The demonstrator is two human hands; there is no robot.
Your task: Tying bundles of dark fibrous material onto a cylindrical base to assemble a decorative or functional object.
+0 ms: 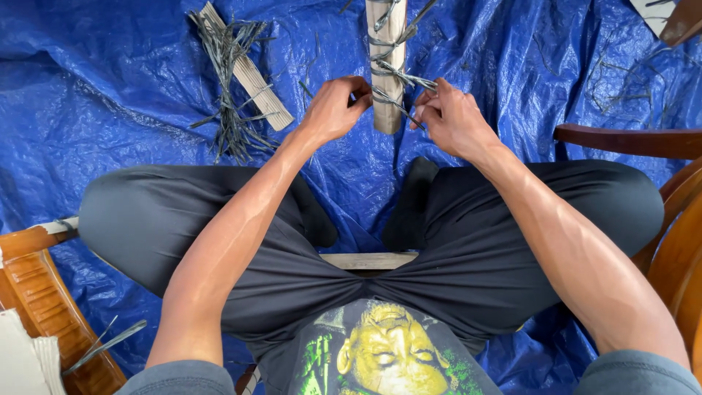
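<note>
The left hand (335, 108) and the right hand (450, 117) work on either side of a pale wooden slat (386, 66) that stands over a blue tarpaulin (110, 88), just ahead of the seated person's knees. Grey fibre strips (398, 77) are wound around the slat near its lower end. The left hand's fingers are curled together and pinch the strips at the slat's left edge; the right hand's fingers are likewise closed, gripping a strip end at the right edge. A second slat (245, 69) lies on the tarpaulin to the left, with a loose bundle of strips (230, 95) across it. Brown wooden chair parts (629, 139) sit at both sides. No container shows.
</note>
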